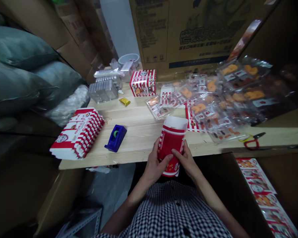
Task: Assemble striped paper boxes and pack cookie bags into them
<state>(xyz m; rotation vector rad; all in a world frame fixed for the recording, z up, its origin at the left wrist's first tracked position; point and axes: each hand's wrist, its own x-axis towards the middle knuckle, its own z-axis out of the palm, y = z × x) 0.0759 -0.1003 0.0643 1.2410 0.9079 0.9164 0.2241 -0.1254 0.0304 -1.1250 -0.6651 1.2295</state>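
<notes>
While between both hands (154, 165) (187, 158), a red-and-white carton (172, 140)

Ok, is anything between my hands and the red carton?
Nothing visible: your left hand and right hand hold the carton directly, one at each side. The tape dispenser lies apart, to the left.

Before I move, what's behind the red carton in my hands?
Past the white upper end of the red carton, clear food packets lie on the wooden table. The carton covers whatever is directly behind it, so that can't be seen.
</notes>
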